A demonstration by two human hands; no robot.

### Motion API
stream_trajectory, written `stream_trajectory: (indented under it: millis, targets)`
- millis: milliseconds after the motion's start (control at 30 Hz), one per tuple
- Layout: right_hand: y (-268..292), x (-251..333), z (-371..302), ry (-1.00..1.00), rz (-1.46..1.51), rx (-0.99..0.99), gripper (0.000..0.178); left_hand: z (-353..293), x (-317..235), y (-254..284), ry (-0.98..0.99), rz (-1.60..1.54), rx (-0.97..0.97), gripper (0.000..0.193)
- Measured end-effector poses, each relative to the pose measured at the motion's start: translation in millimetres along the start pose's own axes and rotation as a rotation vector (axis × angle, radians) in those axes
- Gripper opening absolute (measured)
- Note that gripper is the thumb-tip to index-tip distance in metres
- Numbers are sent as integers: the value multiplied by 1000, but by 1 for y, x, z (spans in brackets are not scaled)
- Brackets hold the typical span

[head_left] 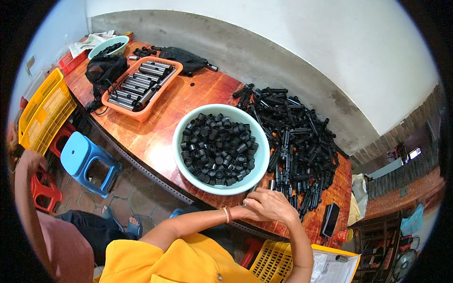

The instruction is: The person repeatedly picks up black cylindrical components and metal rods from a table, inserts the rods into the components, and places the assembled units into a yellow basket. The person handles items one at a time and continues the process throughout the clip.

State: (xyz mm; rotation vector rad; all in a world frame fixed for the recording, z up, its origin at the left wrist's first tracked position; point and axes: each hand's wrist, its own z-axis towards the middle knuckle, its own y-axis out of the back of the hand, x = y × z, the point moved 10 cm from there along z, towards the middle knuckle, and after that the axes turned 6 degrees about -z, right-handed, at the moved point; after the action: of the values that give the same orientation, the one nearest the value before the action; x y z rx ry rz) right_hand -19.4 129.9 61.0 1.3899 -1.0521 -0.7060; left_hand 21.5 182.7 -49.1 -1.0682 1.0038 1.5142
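Observation:
My right hand [273,205] lies across my left hand [246,213] at the table's near edge, just below the pale green bowl [178,162]. The right fingers are curled over; what they grip is hidden. Most of my left hand, fingers included, is covered by the right one. A thin greyish end [254,187] shows beside the fingers, too small to name. Many short black caps [219,148] fill the bowl. To its right spreads a big heap of black tubular parts [299,141], and a short silver tube [272,184] rests near my right hand.
An orange basket [141,115] of silver and black tubes stands on the left, near another bowl [120,42]. A phone [331,219] and a yellow-red can [346,235] sit at the right. Blue stool [78,153], yellow crates [45,113] and another person's arm [29,188] are leftward.

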Motion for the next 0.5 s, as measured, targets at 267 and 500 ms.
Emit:
stream_trajectory:
  millis: [267, 500]
  targets:
    - [-22, -32, 0, -290, 157, 88, 40, -3, 13, -2, -22, 41, -13, 41]
    - [-14, -25, 2, -311, 140, 46, 38, -8, 20, -8, -29, 69, -21, 42]
